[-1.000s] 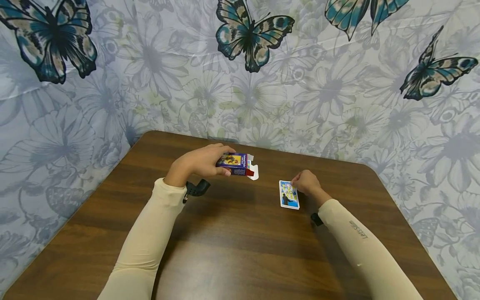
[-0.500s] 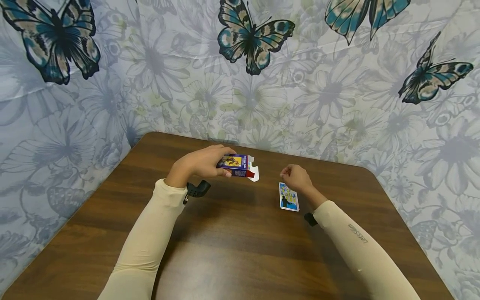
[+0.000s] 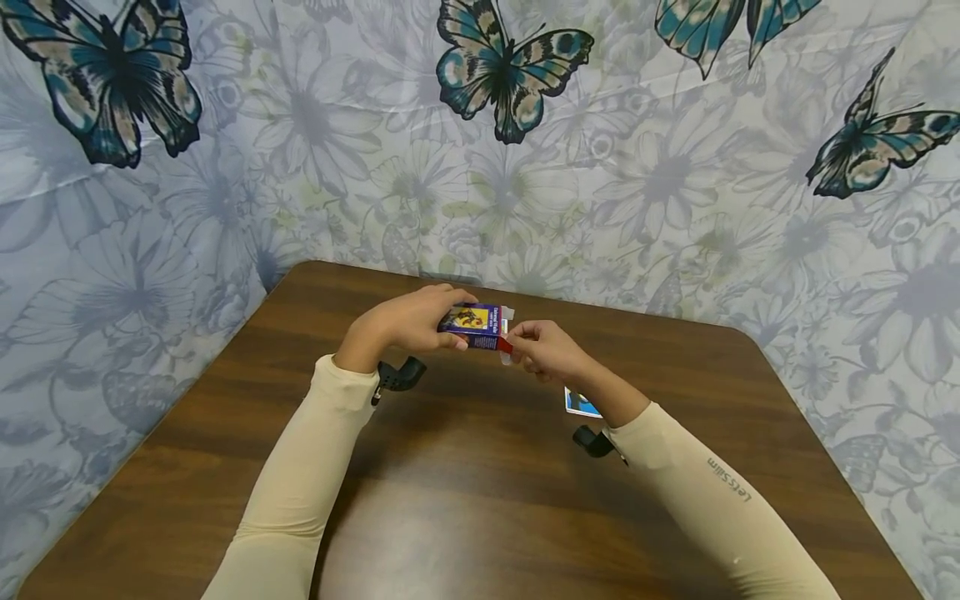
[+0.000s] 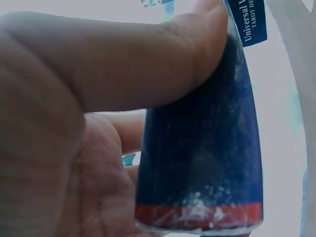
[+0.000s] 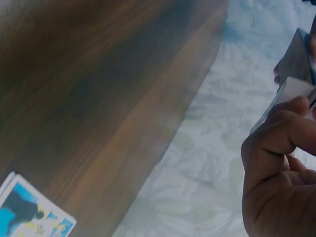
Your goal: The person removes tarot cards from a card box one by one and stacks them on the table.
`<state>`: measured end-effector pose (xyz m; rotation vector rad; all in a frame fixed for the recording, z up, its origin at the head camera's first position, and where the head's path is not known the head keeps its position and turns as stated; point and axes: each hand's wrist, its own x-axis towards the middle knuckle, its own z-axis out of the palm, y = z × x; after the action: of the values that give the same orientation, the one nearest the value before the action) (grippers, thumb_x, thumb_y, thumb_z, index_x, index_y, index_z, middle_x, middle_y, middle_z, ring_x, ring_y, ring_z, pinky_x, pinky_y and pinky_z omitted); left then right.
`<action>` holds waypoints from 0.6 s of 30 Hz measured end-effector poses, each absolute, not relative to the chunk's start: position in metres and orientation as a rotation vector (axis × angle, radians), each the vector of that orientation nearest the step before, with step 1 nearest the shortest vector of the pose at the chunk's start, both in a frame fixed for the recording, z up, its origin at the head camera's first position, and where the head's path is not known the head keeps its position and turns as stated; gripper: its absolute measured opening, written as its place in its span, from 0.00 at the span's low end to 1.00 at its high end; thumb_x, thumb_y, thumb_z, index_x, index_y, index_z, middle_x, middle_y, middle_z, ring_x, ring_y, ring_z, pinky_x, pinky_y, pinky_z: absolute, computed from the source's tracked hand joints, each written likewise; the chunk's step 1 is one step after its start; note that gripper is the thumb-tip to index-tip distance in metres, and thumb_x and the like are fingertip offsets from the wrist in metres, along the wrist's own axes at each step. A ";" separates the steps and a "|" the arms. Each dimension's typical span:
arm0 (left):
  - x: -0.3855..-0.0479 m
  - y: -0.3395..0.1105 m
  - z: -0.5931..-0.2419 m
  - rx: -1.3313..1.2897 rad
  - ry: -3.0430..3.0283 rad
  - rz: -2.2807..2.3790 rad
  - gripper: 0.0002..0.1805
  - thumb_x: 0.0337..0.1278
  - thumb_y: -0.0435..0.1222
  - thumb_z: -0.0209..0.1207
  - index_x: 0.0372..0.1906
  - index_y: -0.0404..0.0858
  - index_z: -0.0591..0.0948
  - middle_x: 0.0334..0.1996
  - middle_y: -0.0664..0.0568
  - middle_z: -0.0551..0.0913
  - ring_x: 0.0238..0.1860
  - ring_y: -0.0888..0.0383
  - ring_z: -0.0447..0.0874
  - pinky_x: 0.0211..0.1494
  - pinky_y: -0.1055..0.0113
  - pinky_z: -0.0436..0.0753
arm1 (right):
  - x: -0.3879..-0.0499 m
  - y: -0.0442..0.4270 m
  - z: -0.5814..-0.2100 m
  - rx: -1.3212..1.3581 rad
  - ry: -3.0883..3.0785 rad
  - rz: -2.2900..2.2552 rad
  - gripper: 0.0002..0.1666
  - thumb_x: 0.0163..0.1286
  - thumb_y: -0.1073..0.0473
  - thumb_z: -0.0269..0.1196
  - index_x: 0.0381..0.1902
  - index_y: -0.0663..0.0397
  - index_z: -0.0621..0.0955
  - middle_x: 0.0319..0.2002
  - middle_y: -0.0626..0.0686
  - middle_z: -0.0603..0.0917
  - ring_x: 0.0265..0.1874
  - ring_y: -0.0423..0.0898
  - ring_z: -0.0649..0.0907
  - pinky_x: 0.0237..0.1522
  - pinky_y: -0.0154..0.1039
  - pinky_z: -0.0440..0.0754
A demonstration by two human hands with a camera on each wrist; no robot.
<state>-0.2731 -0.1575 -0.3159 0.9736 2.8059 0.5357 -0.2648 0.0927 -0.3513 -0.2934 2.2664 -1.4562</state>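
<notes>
My left hand (image 3: 412, 321) grips a small dark blue and red tarot card box (image 3: 475, 327) above the table, its open end facing right. In the left wrist view the thumb (image 4: 163, 64) lies across the box (image 4: 202, 163). My right hand (image 3: 551, 350) has its curled fingertips at the box's open end, pinching by the red flap (image 3: 505, 342). The right wrist view shows these fingers (image 5: 276, 143) against the pale flap (image 5: 297, 88); the fingertips are partly hidden. A stack of tarot cards (image 3: 581, 404) lies picture side up on the table, mostly covered by my right forearm.
The brown wooden table (image 3: 450, 500) has rounded far corners. Behind it hangs a pale flowered cloth (image 3: 337, 192) with butterflies printed on it. Black wrist straps (image 3: 402, 374) sit below both hands.
My right hand has let go of the card stack and moved left to the open end of the box. My left hand keeps holding the box in nearly the same place.
</notes>
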 end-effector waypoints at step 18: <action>-0.271 -0.162 -0.315 0.970 2.815 0.532 0.38 0.60 0.51 0.64 0.72 0.44 0.66 0.59 0.48 0.75 0.57 0.52 0.73 0.63 0.53 0.73 | -0.264 0.098 -0.348 -0.259 2.246 -1.520 0.19 0.74 0.48 0.58 0.29 0.57 0.74 0.21 0.48 0.73 0.16 0.39 0.64 0.17 0.33 0.58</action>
<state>-0.2712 -0.1623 -0.3147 0.9704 2.8152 0.5323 -0.2635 0.0979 -0.3477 -0.2586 2.2456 -1.5203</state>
